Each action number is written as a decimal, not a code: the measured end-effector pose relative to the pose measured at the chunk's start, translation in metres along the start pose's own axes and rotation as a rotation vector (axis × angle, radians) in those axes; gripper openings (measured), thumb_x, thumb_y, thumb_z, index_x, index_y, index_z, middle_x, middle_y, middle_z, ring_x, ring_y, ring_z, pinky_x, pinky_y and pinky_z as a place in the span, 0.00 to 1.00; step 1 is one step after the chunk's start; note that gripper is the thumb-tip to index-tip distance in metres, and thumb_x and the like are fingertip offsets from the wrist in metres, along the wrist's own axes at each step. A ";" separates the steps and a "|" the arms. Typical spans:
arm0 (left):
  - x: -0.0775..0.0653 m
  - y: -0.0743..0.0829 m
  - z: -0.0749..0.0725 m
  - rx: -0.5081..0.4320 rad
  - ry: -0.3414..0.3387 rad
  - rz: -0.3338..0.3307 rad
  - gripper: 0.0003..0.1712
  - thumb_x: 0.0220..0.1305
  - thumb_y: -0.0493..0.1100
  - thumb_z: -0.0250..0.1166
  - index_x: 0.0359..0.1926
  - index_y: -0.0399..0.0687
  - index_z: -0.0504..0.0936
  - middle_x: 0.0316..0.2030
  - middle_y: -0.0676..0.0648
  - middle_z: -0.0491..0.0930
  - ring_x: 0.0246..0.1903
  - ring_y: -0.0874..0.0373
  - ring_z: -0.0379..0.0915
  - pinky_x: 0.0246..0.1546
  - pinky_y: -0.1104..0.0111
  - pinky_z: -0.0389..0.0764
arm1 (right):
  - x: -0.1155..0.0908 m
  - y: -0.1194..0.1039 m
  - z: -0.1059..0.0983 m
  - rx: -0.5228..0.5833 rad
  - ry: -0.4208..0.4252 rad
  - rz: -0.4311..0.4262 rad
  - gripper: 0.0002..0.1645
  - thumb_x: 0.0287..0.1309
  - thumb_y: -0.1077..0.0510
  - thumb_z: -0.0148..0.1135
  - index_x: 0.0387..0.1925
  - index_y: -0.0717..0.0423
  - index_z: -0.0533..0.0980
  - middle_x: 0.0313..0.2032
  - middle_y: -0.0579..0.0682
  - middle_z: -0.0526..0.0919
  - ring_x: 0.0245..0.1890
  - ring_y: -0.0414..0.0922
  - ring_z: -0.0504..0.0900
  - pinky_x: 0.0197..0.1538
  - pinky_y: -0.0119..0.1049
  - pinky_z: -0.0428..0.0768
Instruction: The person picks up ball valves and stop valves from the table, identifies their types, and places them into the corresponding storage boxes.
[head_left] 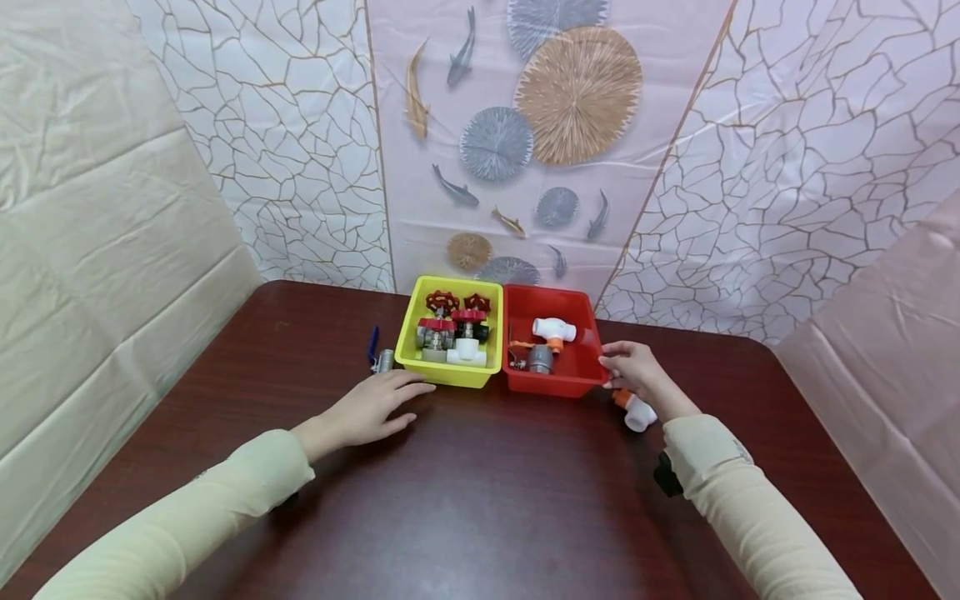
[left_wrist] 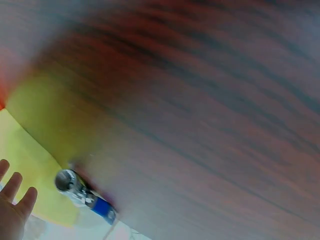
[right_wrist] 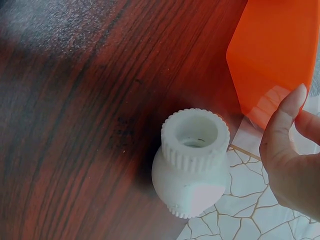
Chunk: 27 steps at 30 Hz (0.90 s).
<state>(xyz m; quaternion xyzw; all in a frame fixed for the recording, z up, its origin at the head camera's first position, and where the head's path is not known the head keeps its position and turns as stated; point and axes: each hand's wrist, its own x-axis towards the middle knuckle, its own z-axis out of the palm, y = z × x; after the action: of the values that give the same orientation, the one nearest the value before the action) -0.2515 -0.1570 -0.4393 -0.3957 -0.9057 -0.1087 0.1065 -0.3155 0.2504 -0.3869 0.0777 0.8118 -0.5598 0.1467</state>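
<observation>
In the head view my left hand [head_left: 367, 410] reaches to the front left corner of a yellow bin [head_left: 457, 377], fingers extended and holding nothing. Valves with red handwheels [head_left: 442, 302] and a white tee fitting [head_left: 467, 353] lie inside that bin. My right hand [head_left: 637, 371] pinches the right rim of a red bin [head_left: 551, 386], thumb outside its wall in the right wrist view. A white valve with an orange handle [head_left: 555, 330] and a grey fitting [head_left: 540, 359] sit in the red bin. Both bins stand side by side.
Left of the yellow bin lies a metal ball valve [head_left: 384, 361] with a blue lever. A white plastic valve [right_wrist: 192, 165] with an orange part rests on the table beneath my right hand. Patterned cloth [head_left: 300, 150] hangs behind the brown table [head_left: 480, 500].
</observation>
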 end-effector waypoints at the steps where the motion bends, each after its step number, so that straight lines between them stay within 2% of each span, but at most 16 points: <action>1: -0.001 -0.002 0.000 0.000 0.001 -0.009 0.27 0.61 0.45 0.63 0.61 0.49 0.73 0.57 0.44 0.74 0.58 0.50 0.70 0.58 0.54 0.72 | 0.000 0.000 0.000 0.000 0.000 0.001 0.27 0.66 0.65 0.49 0.63 0.72 0.57 0.24 0.45 0.74 0.19 0.35 0.72 0.29 0.29 0.81; 8: -0.007 -0.015 -0.002 0.015 0.025 -0.061 0.25 0.60 0.45 0.64 0.59 0.48 0.75 0.54 0.44 0.77 0.55 0.51 0.73 0.56 0.54 0.73 | -0.001 -0.001 0.000 0.020 -0.002 0.002 0.28 0.66 0.65 0.49 0.63 0.72 0.57 0.25 0.45 0.74 0.19 0.35 0.72 0.29 0.29 0.81; 15: -0.008 -0.030 -0.004 0.047 0.074 -0.092 0.17 0.58 0.43 0.66 0.49 0.44 0.81 0.49 0.42 0.79 0.52 0.47 0.74 0.53 0.53 0.75 | -0.001 0.000 0.000 0.012 0.005 0.009 0.28 0.66 0.64 0.49 0.64 0.71 0.57 0.27 0.46 0.75 0.20 0.35 0.73 0.29 0.29 0.81; 20: -0.003 -0.038 -0.007 0.067 0.070 -0.126 0.15 0.58 0.42 0.65 0.47 0.43 0.82 0.50 0.40 0.79 0.53 0.45 0.74 0.54 0.52 0.74 | -0.001 -0.001 0.000 0.000 0.013 0.006 0.28 0.66 0.64 0.49 0.64 0.71 0.58 0.27 0.46 0.75 0.20 0.35 0.73 0.29 0.29 0.81; 27: 0.005 -0.048 -0.011 0.089 0.049 -0.138 0.14 0.55 0.41 0.67 0.43 0.41 0.83 0.48 0.40 0.78 0.49 0.44 0.74 0.50 0.51 0.76 | 0.001 0.000 0.000 -0.015 0.023 0.021 0.27 0.66 0.63 0.49 0.64 0.70 0.59 0.28 0.47 0.75 0.21 0.36 0.72 0.31 0.30 0.81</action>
<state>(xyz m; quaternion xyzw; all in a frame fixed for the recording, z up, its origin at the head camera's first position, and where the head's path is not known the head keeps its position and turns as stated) -0.2890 -0.1888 -0.4326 -0.3245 -0.9318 -0.0851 0.1384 -0.3160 0.2506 -0.3876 0.0915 0.8167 -0.5513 0.1439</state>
